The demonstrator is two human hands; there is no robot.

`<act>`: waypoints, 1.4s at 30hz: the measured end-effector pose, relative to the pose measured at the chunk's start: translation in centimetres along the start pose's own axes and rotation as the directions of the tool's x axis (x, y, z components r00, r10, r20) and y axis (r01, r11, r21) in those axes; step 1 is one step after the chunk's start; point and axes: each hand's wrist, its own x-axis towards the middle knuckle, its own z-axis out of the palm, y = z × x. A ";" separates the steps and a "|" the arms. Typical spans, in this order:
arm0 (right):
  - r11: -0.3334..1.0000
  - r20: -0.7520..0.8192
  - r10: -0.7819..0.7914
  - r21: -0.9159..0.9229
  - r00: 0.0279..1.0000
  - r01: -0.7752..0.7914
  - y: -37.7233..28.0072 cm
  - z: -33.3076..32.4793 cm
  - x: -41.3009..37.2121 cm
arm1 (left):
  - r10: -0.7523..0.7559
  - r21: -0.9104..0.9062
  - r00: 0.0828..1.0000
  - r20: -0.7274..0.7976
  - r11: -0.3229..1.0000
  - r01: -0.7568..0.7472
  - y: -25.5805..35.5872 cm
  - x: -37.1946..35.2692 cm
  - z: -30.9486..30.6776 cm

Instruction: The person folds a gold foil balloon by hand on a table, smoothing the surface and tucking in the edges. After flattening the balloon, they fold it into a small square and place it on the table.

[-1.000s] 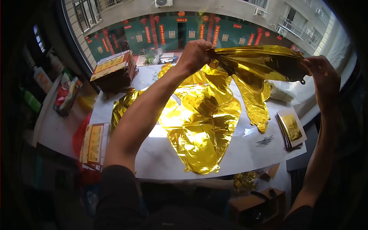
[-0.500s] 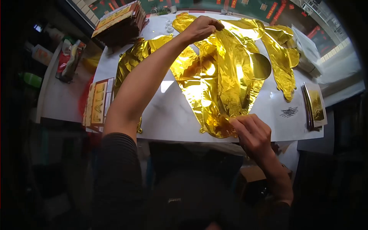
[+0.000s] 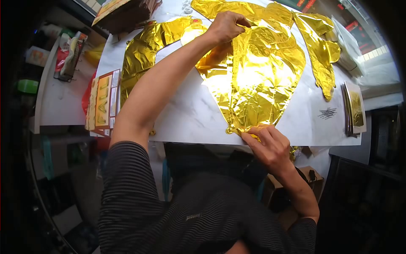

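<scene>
A shiny gold foil balloon (image 3: 262, 80), flat and creased, lies across the middle of the white table. My left hand (image 3: 228, 27) is closed in a pinch on its far part, the arm stretched over the table. At the near edge, my right hand (image 3: 268, 144) pinches the balloon's bottom end beside a small round tab. Other flat gold foil balloons lie around it: a curved one (image 3: 137, 59) on the left and a jagged one (image 3: 323, 63) on the right. More gold foil overlaps at the far side.
Packets lettered FALL (image 3: 102, 101) lie at the left edge. A thick stack of packets (image 3: 124, 15) stands at the back left. On the right are a small stack of cards (image 3: 354, 108) and a patch of dark thin marks (image 3: 327, 113). A cardboard box (image 3: 272, 190) sits below.
The gold foil of the middle balloon is spread wider and flatter, its loose fold opened to the right. Both hands keep their pinch. The camera view has shifted.
</scene>
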 end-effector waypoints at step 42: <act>0.991 0.042 0.083 0.104 0.996 -0.087 -0.6 -0.2 0.7 | 0.363 0.214 0.901 0.238 0.885 -0.413 4.8 -15.8 -0.9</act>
